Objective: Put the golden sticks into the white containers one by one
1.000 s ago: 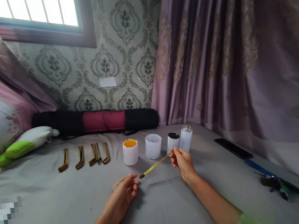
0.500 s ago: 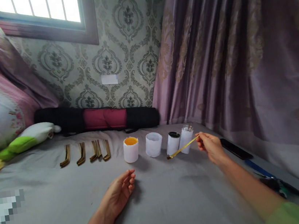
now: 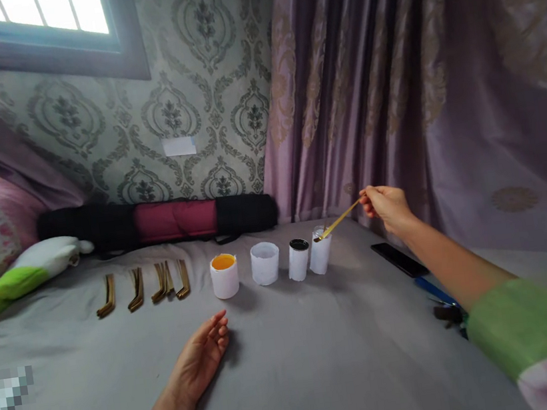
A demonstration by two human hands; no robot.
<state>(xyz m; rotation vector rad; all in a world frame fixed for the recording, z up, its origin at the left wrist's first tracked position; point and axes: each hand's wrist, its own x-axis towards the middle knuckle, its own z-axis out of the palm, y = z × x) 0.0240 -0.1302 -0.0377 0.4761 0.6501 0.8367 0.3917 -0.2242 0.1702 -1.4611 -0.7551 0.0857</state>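
My right hand [image 3: 387, 206] pinches the far end of a thin yellow brush [image 3: 337, 221], raised above the bed; its dark tip sits at the mouth of the clear jar [image 3: 321, 252], the rightmost of several small containers. Left of that jar stand a black-topped pot [image 3: 299, 259], a white cup [image 3: 265, 262] and a white cup of orange paint [image 3: 224, 275]. My left hand [image 3: 202, 351] rests on the grey sheet [image 3: 295, 370] in front of the orange cup, fingers loosely apart and holding nothing.
Several bent golden strips [image 3: 141, 288] lie in a row left of the cups. A black and maroon roll bag [image 3: 159, 221] lies along the wall. A dark phone [image 3: 400, 259] and a blue tool [image 3: 439, 293] lie at the right. Pillows and a plush toy [image 3: 34, 263] sit left; curtains hang right.
My right hand carried the brush from in front of my left hand rightward and up, bringing its tip to the clear jar. My left hand settled flat on the sheet.
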